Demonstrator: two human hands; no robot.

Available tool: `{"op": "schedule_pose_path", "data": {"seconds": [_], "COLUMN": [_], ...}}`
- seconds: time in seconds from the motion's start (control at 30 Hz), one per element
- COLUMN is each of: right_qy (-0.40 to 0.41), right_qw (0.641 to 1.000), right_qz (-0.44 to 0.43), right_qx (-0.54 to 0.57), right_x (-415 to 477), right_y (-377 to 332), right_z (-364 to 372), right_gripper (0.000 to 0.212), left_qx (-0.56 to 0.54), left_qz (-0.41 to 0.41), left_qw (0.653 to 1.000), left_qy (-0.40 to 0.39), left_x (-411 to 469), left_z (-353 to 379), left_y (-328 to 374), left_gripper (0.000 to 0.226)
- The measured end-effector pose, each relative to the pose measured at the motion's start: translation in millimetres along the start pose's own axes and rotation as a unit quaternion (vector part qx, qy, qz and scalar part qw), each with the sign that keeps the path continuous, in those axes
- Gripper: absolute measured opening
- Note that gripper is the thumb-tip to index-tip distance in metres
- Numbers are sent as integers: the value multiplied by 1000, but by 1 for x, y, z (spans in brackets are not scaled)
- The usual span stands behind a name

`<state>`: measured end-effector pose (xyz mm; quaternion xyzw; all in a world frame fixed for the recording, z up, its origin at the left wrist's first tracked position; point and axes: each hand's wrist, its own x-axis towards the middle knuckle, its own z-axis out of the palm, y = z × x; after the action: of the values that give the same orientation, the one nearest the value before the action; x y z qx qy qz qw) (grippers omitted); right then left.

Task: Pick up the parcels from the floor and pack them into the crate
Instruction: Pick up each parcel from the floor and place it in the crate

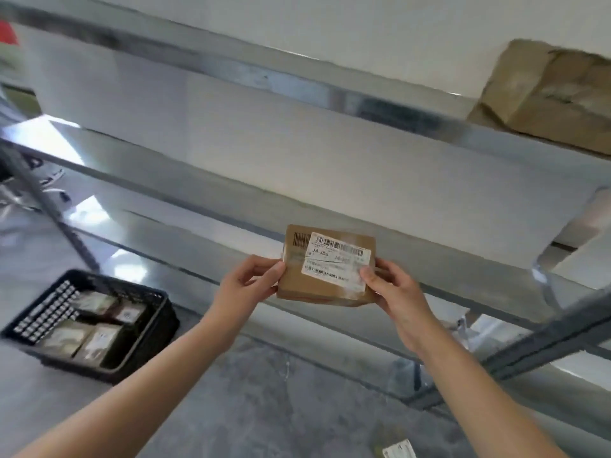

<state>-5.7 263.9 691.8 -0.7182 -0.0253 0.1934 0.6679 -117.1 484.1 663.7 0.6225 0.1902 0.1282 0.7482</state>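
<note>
I hold a small brown cardboard parcel [327,266] with a white barcode label in front of me, level with the metal shelves. My left hand [246,284] grips its left edge and my right hand [391,289] grips its right edge. A black plastic crate [155,328] stands on the grey floor at the lower left, with several brown parcels [89,328] lying flat inside it. At the bottom edge, a corner of another labelled parcel [398,451] lies on the floor.
A metal shelving rack [297,206] with several levels runs across the view behind the parcel. A larger taped brown box [549,94] sits on an upper shelf at the right. A dark rack upright [49,200] stands at the left near the crate.
</note>
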Motion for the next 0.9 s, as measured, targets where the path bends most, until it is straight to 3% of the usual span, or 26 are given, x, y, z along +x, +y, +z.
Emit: {"op": "schedule_pose_path", "data": {"seconds": [0.2, 0.33, 0.63, 0.9], "right_qy": [-116, -190, -302, -401], "right_qw": [991, 976, 938, 881], "right_qz": [42, 70, 77, 43], "right_qx": [-54, -84, -148, -249], "right_x": [57, 80, 175, 246], "right_y": [44, 73, 97, 102], "right_z": [185, 273, 386, 486], "right_gripper": [31, 32, 24, 32], "left_qx": [-14, -12, -36, -74], "left_qz": [-71, -120, -148, -169], "left_qw": [989, 973, 935, 869], "left_qy": [131, 197, 321, 459], "left_x": [6, 2, 57, 106], "left_z": [-172, -245, -312, -357], "left_y": [-27, -44, -76, -89], "left_gripper": [20, 23, 18, 13]}}
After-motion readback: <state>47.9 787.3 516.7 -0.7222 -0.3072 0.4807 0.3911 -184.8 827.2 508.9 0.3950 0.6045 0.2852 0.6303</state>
